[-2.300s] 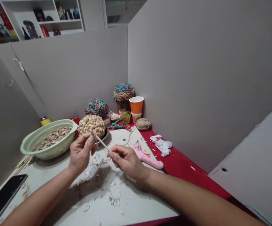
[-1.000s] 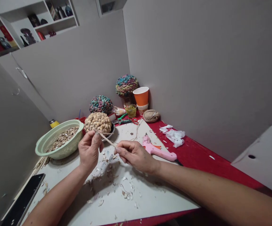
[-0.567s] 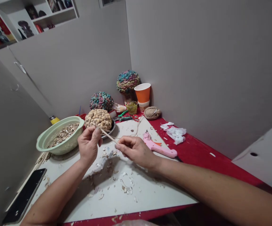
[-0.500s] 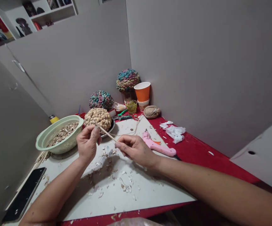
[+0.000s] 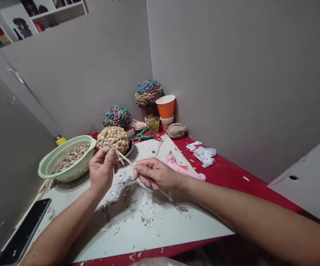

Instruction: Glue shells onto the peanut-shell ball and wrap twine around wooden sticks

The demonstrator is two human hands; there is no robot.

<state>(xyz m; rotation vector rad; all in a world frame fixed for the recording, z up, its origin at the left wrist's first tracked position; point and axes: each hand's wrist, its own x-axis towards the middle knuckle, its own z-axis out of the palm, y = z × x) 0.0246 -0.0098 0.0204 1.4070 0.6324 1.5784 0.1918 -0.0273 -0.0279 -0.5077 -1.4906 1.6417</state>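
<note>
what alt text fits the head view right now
A person's left hand and right hand hold a thin pale stick between them above a white board strewn with flakes. Beyond sit a green basin and a knobbly tan ball.

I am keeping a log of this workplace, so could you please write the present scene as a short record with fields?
Left hand: pinches a thin pale piece, cord or stick unclear
Right hand: holds the same piece farther along
Beyond the hands: beige knobbly dome
To the left: green basin with loose chips; nearer, black phone
Beyond right forearm: pink gun-shaped tool
At back: two multicoloured domes, orange cup
Work surface: white board, strewn with flakes
</note>
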